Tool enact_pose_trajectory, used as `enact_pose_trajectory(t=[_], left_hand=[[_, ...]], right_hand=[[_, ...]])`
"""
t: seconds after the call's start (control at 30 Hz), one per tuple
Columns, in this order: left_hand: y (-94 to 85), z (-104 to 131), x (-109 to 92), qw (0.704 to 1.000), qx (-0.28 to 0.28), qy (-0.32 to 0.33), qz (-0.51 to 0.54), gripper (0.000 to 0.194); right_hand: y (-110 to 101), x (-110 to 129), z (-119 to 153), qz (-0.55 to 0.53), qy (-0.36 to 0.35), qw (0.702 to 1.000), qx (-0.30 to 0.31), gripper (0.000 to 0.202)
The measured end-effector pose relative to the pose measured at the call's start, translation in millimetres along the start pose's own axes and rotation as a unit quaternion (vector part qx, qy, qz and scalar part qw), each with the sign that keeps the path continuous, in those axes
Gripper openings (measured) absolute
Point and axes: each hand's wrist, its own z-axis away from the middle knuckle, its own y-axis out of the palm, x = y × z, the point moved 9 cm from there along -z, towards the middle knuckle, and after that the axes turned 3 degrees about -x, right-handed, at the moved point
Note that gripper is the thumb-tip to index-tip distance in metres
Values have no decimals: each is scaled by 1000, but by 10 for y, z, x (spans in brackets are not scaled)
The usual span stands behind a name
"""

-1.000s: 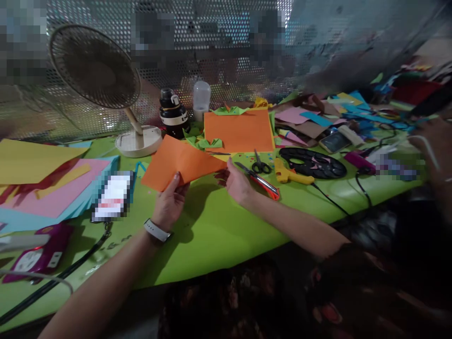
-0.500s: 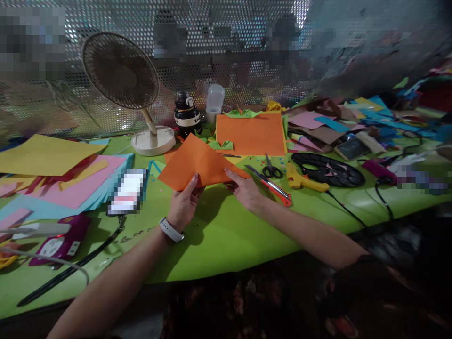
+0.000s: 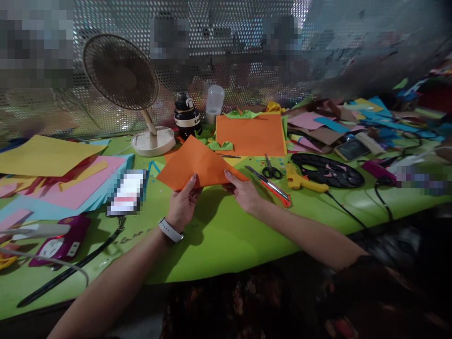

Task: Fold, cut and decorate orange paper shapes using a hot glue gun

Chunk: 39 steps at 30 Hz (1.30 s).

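A creased sheet of orange paper (image 3: 197,162) is held a little above the green table (image 3: 226,235), one corner pointing away from me. My left hand (image 3: 183,205) pinches its near edge, thumb on top and fingers mostly beneath. Farther right, my right hand (image 3: 243,190) grips the same paper near its right corner, its fingertips partly hidden under it. Right of that hand lie an orange-handled cutter (image 3: 273,188) and black scissors (image 3: 271,171). More orange sheets (image 3: 250,134) lie flat behind.
Left are a fan (image 3: 153,141), a phone (image 3: 127,192), coloured paper (image 3: 52,155) and a purple device (image 3: 65,240). A bottle (image 3: 187,117) stands behind. At right are a yellow glue gun (image 3: 305,180), a black tray (image 3: 326,170) and paper scraps (image 3: 318,122).
Both hands and the held orange paper have shifted very slightly to the left. The grip of each hand looks the same.
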Motion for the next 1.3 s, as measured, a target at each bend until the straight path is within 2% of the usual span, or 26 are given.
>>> enact_pose_trajectory(t=[0.27,0.47,0.73,1.07,1.3], left_hand=[[-14,-8,5,1000,-8,5,-7,32],[122,74,-5,998,53,25,-39,41],[28,36,-35,998,-10,27,-61,38],[-49,-30,-71,996,-6,27,-80,33],[-22,-7,-10,996,5,-12,-88,25]], right_hand=[[7,-23,-17,-4,4,1000,-2,30],[5,-58,-43,-19,10,1000,0,35],[1,-23,-22,-6,-13,1000,2,34],[-108,145,-55,10,-39,998,-48,31],[-161,296,-59,-8,-74,995,-73,32]])
